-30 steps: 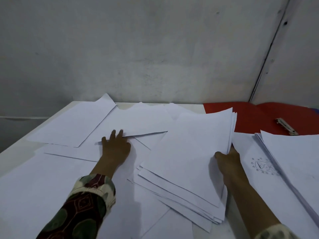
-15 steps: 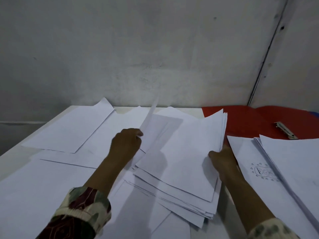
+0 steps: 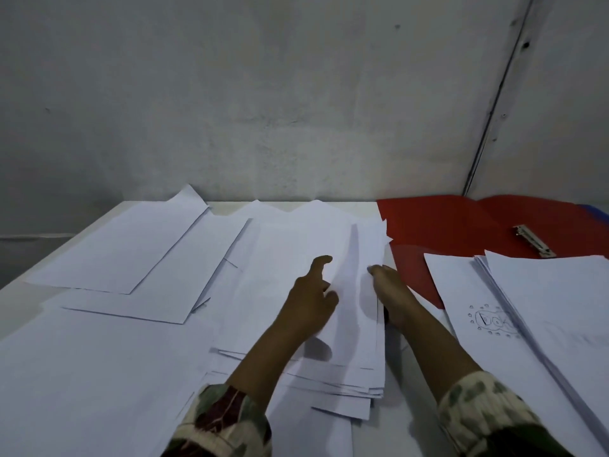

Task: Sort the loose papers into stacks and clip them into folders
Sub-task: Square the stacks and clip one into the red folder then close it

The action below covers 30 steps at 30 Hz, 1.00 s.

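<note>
A fanned stack of white papers [image 3: 316,367] lies in the middle of the white table [image 3: 99,219]. My left hand [image 3: 313,301] is over the stack, index finger stretched forward, thumb and other fingers pinching a top sheet [image 3: 349,278] that bows upward. My right hand [image 3: 392,298] grips the stack's right edge, its fingertips hidden under the paper. An open red folder [image 3: 461,225] with a metal clip [image 3: 534,240] lies at the back right.
A second paper stack [image 3: 560,308] sits at the right, next to a sheet with a small doodle [image 3: 487,319]. Loose sheets [image 3: 125,252] cover the left side. A blue edge [image 3: 601,212] shows behind the red folder. A grey wall stands close behind.
My left hand lifted a loose sheet from the left and carried it right onto the stack. The right hand stayed at the stack's right edge, and the stack turned straighter.
</note>
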Available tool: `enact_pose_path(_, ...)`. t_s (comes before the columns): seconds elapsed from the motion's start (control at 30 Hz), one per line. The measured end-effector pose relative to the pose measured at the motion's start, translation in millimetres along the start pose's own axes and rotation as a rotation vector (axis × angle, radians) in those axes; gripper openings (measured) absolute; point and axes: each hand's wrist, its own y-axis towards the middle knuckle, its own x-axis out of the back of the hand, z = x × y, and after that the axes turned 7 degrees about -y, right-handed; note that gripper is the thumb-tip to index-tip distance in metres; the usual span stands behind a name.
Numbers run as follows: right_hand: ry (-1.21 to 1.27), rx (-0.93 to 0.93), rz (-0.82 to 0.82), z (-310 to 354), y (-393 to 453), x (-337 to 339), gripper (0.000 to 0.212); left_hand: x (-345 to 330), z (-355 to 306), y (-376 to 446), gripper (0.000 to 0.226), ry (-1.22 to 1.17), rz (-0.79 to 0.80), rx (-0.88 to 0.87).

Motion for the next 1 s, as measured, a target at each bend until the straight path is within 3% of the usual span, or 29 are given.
enact_pose_path(0.17, 0.009, 0.001, 0.063, 4.3, 5.9, -3.1, 0.065, -8.7, -6.0, -6.8, 0.039, -0.156, 0.053, 0.123)
enact_pose_path(0.27, -0.075, 0.091, 0.011, -0.5, 7.5, -4.1, 0.049, -2.7, -5.2, -9.5, 0.021, -0.376, 0.121, 0.196)
enact_pose_path(0.33, -0.096, 0.124, -0.036, -2.9, 7.4, -4.5, 0.036, 9.6, 2.2, -10.6, 0.018, -0.388, 0.047, 0.184)
enact_pose_path(0.47, -0.063, 0.133, -0.086, -4.1, 8.1, -8.7, 0.033, 50.5, 37.8, -13.1, 0.018, 0.042, -0.29, 0.066)
enact_pose_path(0.57, -0.042, 0.153, -0.096, -2.6, 9.8, -13.5, 0.033, 86.7, 68.5, -16.5, 0.024, 0.369, -0.459, 0.111)
enact_pose_path(0.67, -0.015, 0.161, -0.1, 1.9, 10.9, -20.0, 0.032, 121.4, 94.4, -18.6, 0.026, 0.528, -0.59, 0.178)
enact_pose_path(0.83, 0.001, 0.142, -0.122, 2.6, 12.8, -28.2, 0.031, 159.9, 133.9, -15.2, 0.029, 0.711, -0.634, 0.308)
enact_pose_path(1.0, -0.014, 0.152, -0.131, -0.1, 16.1, -29.8, 0.032, 175.1, 152.9, -12.0, 0.035, 0.756, -0.511, 0.449)
